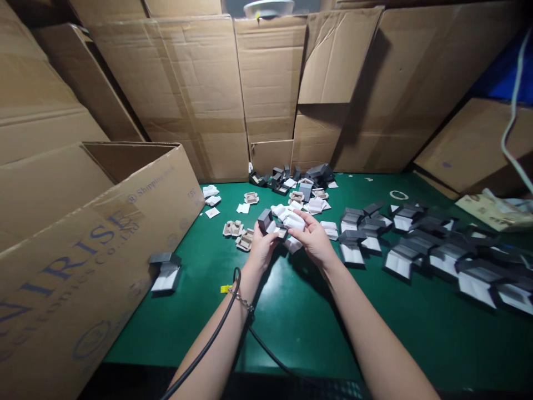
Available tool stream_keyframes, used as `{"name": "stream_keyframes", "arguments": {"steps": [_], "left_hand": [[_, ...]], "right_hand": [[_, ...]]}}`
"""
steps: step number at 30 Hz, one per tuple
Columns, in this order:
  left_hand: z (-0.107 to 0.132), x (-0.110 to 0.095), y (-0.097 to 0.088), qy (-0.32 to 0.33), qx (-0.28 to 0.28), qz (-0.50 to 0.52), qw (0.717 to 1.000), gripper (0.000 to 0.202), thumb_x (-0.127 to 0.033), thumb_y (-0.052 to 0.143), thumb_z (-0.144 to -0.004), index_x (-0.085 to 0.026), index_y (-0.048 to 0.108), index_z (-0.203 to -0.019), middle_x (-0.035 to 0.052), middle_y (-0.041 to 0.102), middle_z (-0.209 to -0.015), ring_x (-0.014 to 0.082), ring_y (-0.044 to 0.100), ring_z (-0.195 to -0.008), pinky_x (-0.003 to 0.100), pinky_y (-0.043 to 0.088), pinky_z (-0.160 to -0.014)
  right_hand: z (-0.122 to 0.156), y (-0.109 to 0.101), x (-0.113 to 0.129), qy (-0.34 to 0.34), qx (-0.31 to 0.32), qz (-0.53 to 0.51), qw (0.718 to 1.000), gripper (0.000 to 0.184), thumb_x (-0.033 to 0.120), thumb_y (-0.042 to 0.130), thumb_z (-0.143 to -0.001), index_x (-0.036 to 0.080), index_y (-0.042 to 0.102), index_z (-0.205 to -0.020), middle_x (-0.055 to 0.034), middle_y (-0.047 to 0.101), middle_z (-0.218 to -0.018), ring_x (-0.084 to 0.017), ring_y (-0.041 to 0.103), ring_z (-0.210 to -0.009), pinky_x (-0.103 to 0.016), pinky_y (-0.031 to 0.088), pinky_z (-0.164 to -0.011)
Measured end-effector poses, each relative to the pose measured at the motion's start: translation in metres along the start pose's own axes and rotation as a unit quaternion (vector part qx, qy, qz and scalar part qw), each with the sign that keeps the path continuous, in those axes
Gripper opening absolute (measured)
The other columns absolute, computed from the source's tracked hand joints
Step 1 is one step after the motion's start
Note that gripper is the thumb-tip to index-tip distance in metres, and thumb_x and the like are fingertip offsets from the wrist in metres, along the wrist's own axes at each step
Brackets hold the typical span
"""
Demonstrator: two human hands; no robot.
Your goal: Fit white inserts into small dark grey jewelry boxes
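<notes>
My left hand [262,248] is closed on a small black box [265,220] with a pale inside, held up over the middle of the green table. Close beside it, my right hand [316,238] grips a folded white paper insert [295,221] between thumb and fingers. The insert is right at the box's edge; whether they touch I cannot tell. White paper pieces [293,245] lie just beneath the hands. Brown-grey cardboard inserts [245,239] lie to the left of my left hand. A wrist strap with a black cord [225,311] runs along my left arm.
Several opened black boxes with white linings [402,264] spread over the right side. One more box [166,273] stands by a large carton [137,233] at left. Black boxes and scraps [318,175] pile up before the cardboard wall [200,94]. A white ring [398,195] lies at right.
</notes>
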State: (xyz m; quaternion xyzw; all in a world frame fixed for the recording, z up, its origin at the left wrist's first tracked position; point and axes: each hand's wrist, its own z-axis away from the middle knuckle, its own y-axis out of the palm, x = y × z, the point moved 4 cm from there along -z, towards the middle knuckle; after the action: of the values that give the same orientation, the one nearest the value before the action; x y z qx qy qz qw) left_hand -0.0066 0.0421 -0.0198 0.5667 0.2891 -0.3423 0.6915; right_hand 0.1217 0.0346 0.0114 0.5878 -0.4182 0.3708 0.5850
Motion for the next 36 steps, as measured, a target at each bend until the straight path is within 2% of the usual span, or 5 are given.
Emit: {"name": "stream_keyframes", "arguments": {"steps": [4, 10, 15, 26, 36], "left_hand": [[-0.001, 0.003, -0.001, -0.004, 0.02, 0.03, 0.999, 0.05, -0.012, 0.062, -0.06, -0.023, 0.053, -0.107, 0.0017, 0.064, -0.099, 0.0116, 0.06, -0.075, 0.021, 0.047, -0.062], [0.004, 0.003, 0.007, 0.011, 0.064, 0.034, 0.997, 0.041, -0.023, 0.063, -0.069, -0.023, 0.054, -0.109, 0.0013, 0.064, -0.095, 0.0102, 0.06, -0.07, 0.016, 0.04, -0.05], [0.004, 0.003, 0.007, 0.037, 0.08, 0.035, 0.996, 0.037, -0.029, 0.062, -0.075, -0.023, 0.053, -0.11, 0.004, 0.063, -0.104, 0.0151, 0.062, -0.085, 0.022, 0.048, -0.066], [0.006, 0.0, 0.01, 0.058, 0.029, -0.025, 0.998, 0.039, -0.007, 0.057, -0.072, -0.02, 0.056, -0.109, 0.0038, 0.062, -0.106, 0.0154, 0.059, -0.094, 0.026, 0.047, -0.083], [0.01, -0.003, 0.01, 0.06, 0.03, 0.013, 0.998, 0.036, -0.01, 0.055, -0.073, -0.022, 0.055, -0.107, 0.005, 0.061, -0.109, 0.0171, 0.06, -0.094, 0.025, 0.049, -0.076]], "right_hand": [[0.002, -0.002, 0.001, -0.061, -0.016, 0.132, 0.989, 0.053, 0.026, 0.075, -0.056, 0.021, 0.059, -0.106, -0.0059, 0.066, -0.108, -0.021, 0.062, -0.097, -0.037, 0.048, -0.09], [0.005, 0.0, -0.003, -0.195, -0.031, 0.382, 0.903, 0.038, 0.029, 0.064, -0.065, 0.019, 0.062, -0.102, -0.0083, 0.066, -0.105, -0.025, 0.06, -0.098, -0.04, 0.045, -0.091], [0.006, 0.005, -0.005, -0.224, -0.024, 0.459, 0.86, 0.035, 0.028, 0.06, -0.066, 0.021, 0.062, -0.1, -0.0089, 0.067, -0.103, -0.027, 0.059, -0.098, -0.046, 0.039, -0.096], [0.006, 0.005, -0.008, -0.131, -0.014, 0.439, 0.889, 0.034, 0.028, 0.063, -0.065, 0.026, 0.064, -0.099, -0.0037, 0.068, -0.107, -0.027, 0.058, -0.104, -0.058, 0.011, -0.11], [0.006, 0.006, -0.006, -0.13, 0.002, 0.43, 0.893, 0.04, 0.026, 0.066, -0.065, 0.024, 0.065, -0.104, -0.0067, 0.064, -0.112, -0.026, 0.057, -0.103, -0.051, 0.034, -0.101]]}}
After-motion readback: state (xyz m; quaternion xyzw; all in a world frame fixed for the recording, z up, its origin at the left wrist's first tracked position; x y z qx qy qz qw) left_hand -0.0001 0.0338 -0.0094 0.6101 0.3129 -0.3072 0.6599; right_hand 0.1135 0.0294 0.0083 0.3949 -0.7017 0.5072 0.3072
